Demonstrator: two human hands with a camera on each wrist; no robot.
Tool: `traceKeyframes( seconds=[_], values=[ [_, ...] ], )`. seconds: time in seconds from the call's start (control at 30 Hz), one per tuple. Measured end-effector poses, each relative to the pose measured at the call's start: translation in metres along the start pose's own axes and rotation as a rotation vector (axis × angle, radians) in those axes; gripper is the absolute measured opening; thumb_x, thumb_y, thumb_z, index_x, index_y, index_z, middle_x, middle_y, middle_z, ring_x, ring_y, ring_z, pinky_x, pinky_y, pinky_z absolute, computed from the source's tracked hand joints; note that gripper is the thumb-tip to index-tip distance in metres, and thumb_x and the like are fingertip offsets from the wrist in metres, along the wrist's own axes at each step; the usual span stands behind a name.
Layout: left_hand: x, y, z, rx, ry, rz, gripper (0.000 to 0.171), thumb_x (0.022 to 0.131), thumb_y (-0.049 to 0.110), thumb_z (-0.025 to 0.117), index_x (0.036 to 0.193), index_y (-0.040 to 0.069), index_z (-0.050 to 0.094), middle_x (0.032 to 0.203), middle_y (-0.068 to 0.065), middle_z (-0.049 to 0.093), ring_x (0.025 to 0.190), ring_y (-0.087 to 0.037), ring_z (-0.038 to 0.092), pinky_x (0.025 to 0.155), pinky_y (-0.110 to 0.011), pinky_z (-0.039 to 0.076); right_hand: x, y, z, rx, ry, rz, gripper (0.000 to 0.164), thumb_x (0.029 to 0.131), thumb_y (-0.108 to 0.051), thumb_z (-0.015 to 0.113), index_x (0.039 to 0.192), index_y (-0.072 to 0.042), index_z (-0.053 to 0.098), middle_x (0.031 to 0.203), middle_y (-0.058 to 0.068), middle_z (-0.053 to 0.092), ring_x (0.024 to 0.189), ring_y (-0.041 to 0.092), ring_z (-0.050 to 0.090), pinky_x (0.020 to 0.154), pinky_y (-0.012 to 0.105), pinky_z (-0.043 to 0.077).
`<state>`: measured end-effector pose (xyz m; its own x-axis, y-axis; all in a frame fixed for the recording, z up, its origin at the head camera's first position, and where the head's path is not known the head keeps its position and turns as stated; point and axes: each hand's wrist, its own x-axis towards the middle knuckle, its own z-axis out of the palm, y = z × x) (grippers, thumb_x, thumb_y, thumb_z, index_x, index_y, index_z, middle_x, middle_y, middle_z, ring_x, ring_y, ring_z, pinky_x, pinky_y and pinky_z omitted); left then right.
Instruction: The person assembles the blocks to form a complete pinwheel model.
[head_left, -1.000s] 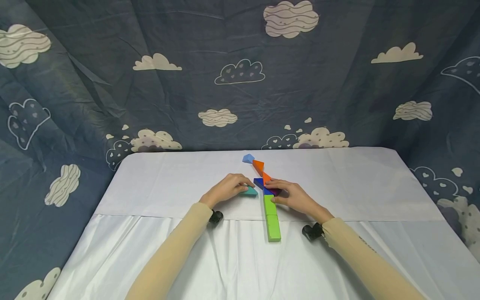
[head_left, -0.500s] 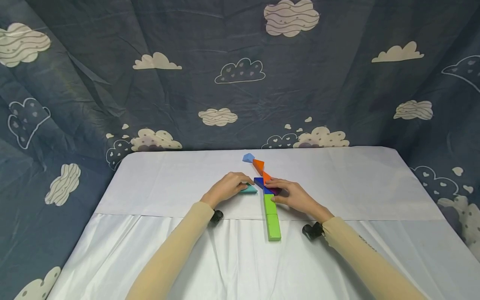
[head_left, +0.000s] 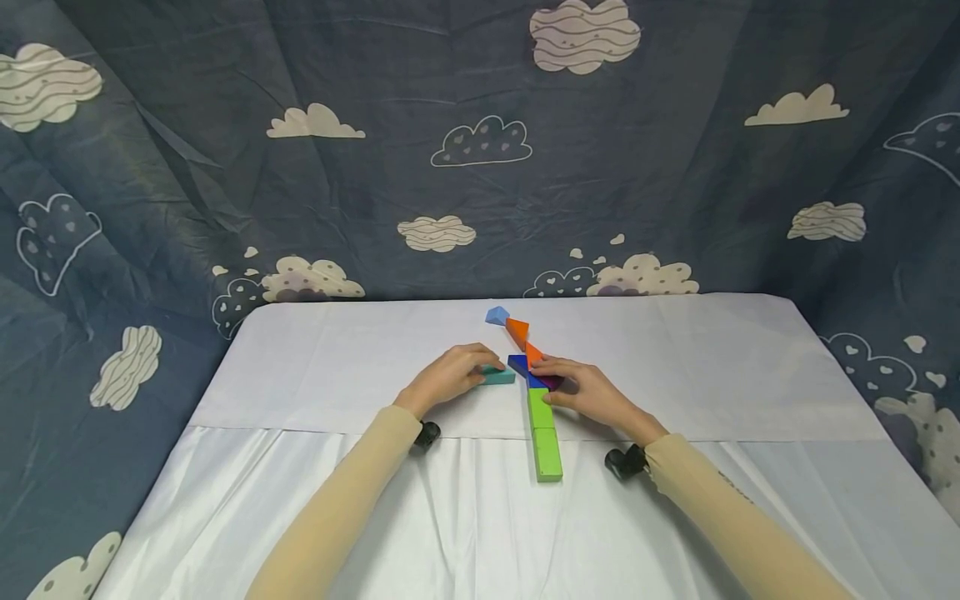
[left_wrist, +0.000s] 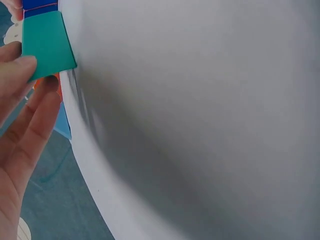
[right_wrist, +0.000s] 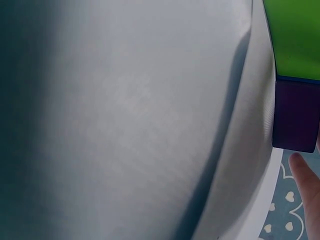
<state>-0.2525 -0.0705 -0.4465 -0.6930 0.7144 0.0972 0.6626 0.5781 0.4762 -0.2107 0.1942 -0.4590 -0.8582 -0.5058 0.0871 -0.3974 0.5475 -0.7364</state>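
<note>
In the head view my left hand (head_left: 452, 377) pinches a teal block (head_left: 498, 377) between thumb and fingers, left of the blue block (head_left: 517, 364). The left wrist view shows the thumb on the near face of the teal block (left_wrist: 47, 45) and fingertips beneath it. My right hand (head_left: 592, 393) spans a purple block (head_left: 553, 383), fingers at its far side by the orange triangle (head_left: 533, 354) and thumb beside the green blocks (head_left: 546, 454). In the right wrist view a fingertip lies close to the purple block (right_wrist: 296, 115); the thumb is out of sight there.
Farther back in the row lie another orange triangle (head_left: 517, 332) and a light blue block (head_left: 497, 316). A white cloth covers the table (head_left: 675, 367). Behind it hangs a dark curtain (head_left: 480, 208) with cloud prints.
The teal block has turned in my left hand, from a sloping triangular outline to a flatter, straight-edged one, and shifted slightly away from me. My right hand stays in place.
</note>
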Motion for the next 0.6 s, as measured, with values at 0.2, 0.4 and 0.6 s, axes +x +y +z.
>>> traceKeyframes(
  seconds=[0.2,0.4,0.6],
  values=[
    [0.006,0.002,0.003,0.008,0.019,0.004,0.032,0.089,-0.005,0.062,0.117,0.009,0.068,0.119,-0.005,0.062,0.111,-0.017,0.058,0.097,-0.028,0.045,0.0,0.0,0.0,0.007,0.003,-0.004,0.048,0.085,-0.013,0.072,0.131,-0.006,0.059,0.14,0.014,0.048,0.135,0.036,0.034,0.109,0.056,0.025],
    [0.013,0.005,0.006,0.028,0.036,-0.013,0.03,0.089,-0.003,0.064,0.117,0.008,0.067,0.123,-0.006,0.061,0.105,-0.017,0.061,0.092,-0.026,0.048,-0.001,-0.001,0.0,0.012,0.002,-0.002,0.048,0.086,-0.013,0.072,0.131,-0.006,0.059,0.141,0.014,0.048,0.135,0.036,0.034,0.109,0.056,0.026],
    [0.017,0.008,0.008,0.043,0.045,-0.035,0.034,0.089,-0.001,0.065,0.122,0.009,0.065,0.125,-0.005,0.06,0.096,-0.016,0.062,0.087,-0.025,0.05,-0.001,-0.001,-0.001,0.005,0.008,-0.008,0.048,0.085,-0.014,0.072,0.131,-0.006,0.059,0.14,0.014,0.049,0.134,0.036,0.035,0.108,0.056,0.026]
  ],
)
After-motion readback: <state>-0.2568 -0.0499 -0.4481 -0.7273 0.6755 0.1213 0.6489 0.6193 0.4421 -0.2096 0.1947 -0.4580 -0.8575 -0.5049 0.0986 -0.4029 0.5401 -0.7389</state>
